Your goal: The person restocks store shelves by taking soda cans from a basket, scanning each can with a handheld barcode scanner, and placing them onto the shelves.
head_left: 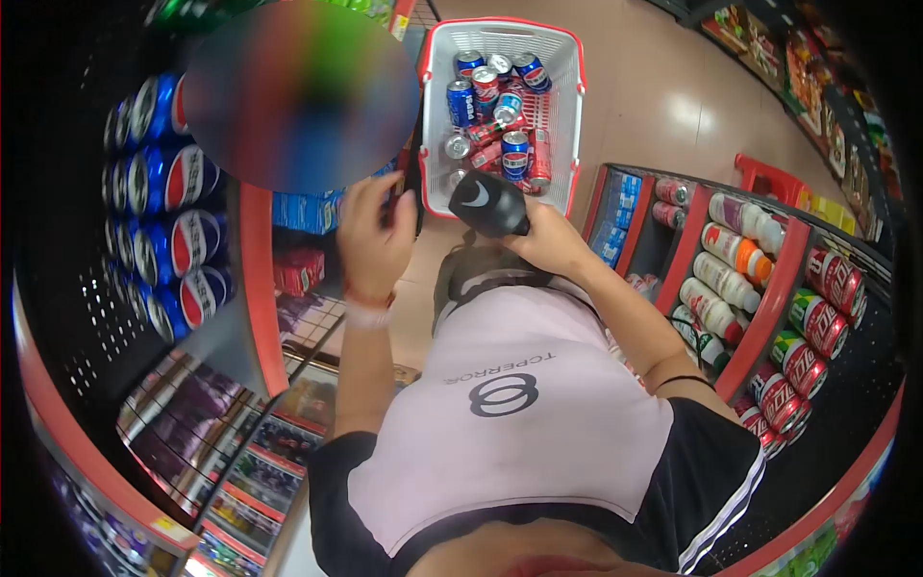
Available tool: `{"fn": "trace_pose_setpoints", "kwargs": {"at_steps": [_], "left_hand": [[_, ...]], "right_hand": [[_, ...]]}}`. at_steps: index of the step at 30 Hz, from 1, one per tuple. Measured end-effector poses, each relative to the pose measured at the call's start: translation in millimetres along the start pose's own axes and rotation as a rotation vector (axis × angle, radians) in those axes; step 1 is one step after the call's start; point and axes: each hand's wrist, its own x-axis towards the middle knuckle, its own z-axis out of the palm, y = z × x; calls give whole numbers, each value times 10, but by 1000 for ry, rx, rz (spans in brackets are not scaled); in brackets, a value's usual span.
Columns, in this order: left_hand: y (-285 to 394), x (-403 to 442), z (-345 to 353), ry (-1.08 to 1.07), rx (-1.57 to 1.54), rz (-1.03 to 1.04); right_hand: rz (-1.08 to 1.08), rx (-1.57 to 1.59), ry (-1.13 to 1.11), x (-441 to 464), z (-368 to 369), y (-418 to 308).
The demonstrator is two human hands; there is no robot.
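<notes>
My left hand (375, 236) is raised beside the left shelf, fingers bent and apart, with nothing visible in it. A rounded black object (488, 204) with a white curved mark is in my right hand (550, 238), over the near end of the basket. This white and red plastic basket (572, 115) stands ahead of me and holds several cans. Among them are a blue can (461, 103) at its left side and a red can (539, 156) at its right.
Large blue cans (197, 178) line the left shelf, whose red edge (258, 288) is near my left forearm. On the right, a shelf holds white bottles (723, 279) and red cans (832, 279). Behind it is a red stool (769, 181). A blurred oval covers the upper left.
</notes>
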Motion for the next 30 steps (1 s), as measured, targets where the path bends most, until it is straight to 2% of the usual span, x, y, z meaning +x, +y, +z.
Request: {"fn": "trace_pose_setpoints", "kwargs": {"at_steps": [2, 3, 7, 9, 11, 14, 15, 16, 17, 20, 23, 25, 27, 28, 30], "left_hand": [[-467, 322, 676, -185, 104, 23], [-764, 438, 1004, -314, 122, -64], [-1645, 1058, 2306, -474, 442, -107], [-1792, 1385, 2784, -626, 532, -247], [-2001, 1561, 3187, -703, 652, -252], [-2286, 1582, 3590, -573, 838, -329], [-2336, 1579, 3642, -543, 871, -352], [-2387, 1554, 3665, -576, 925, -309], [-2382, 1531, 3672, -522, 966, -253], [-2397, 1563, 3658, -609, 959, -381], [-2336, 1595, 3651, -671, 1010, -416], [-2231, 1597, 3609, -710, 883, -506], [-2155, 1519, 3449, -761, 700, -505], [-2154, 1384, 3364, -678, 675, -402], [-1805, 1284, 3043, -588, 563, -338]], "right_hand": [[96, 89, 29, -19, -186, 58], [177, 159, 54, -31, -279, 115], [286, 151, 276, -168, -574, 604], [395, 156, 341, -284, -712, 757], [469, 269, 445, -413, -834, 855], [561, 319, 501, -539, -882, 1013], [621, 345, 504, -564, -897, 1025], [624, 384, 544, -554, -900, 1019], [625, 387, 550, -548, -894, 1055], [599, 353, 509, -535, -836, 1172], [557, 401, 526, -469, -791, 1250], [577, 396, 520, -434, -839, 1196], [551, 390, 506, -400, -836, 1218], [552, 375, 478, -384, -869, 1197], [517, 333, 453, -321, -908, 1137]]}}
